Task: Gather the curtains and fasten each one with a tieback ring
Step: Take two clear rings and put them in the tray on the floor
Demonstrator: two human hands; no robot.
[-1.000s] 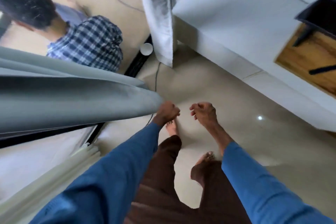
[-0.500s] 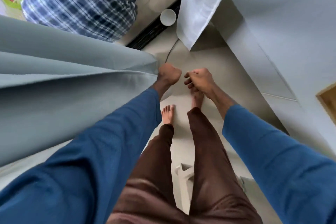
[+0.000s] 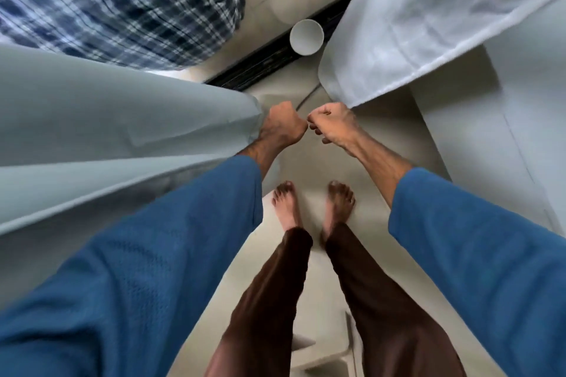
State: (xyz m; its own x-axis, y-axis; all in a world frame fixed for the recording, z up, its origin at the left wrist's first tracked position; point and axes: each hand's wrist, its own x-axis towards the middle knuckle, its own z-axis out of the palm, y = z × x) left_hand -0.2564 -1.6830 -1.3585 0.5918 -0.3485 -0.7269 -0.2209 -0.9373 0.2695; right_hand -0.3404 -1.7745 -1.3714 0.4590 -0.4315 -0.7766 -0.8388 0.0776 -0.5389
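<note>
Between the 2 curtains, above a pale floor (image 3: pixel 306 162), both hands meet almost knuckle to knuckle. The left hand (image 3: pixel 283 127) is balled tight, its fingers curled under and out of sight, right where the folds of the grey curtain (image 3: pixel 122 138) converge, and it grips that gathered edge. The grey curtain fills the left side of the view, running from the left border to the fist. The right hand (image 3: pixel 333 124) sits just beside the left one, also curled, with the thumb pressed against the bent fingers (image 3: pixel 315 124); whether it pinches anything cannot be told. The white curtain (image 3: pixel 428 24) hangs at the far right, and its lower corner comes down just beside the back of the right hand. Both arms wear blue sleeves (image 3: pixel 153 269). Nearer than the hands, 2 bare feet (image 3: pixel 286 208) stand side by side on the floor, with brown trousers (image 3: pixel 269 300) above them. Beyond the hands a black floor track (image 3: pixel 266 66) runs diagonally, with a white round object (image 3: pixel 306 37) on or just above it and a thin cable (image 3: pixel 309 95) trailing near. At the far left, a person in a blue plaid shirt (image 3: pixel 122 3) stands beyond the grey curtain. A white wall (image 3: pixel 505 162) closes the right side.
</note>
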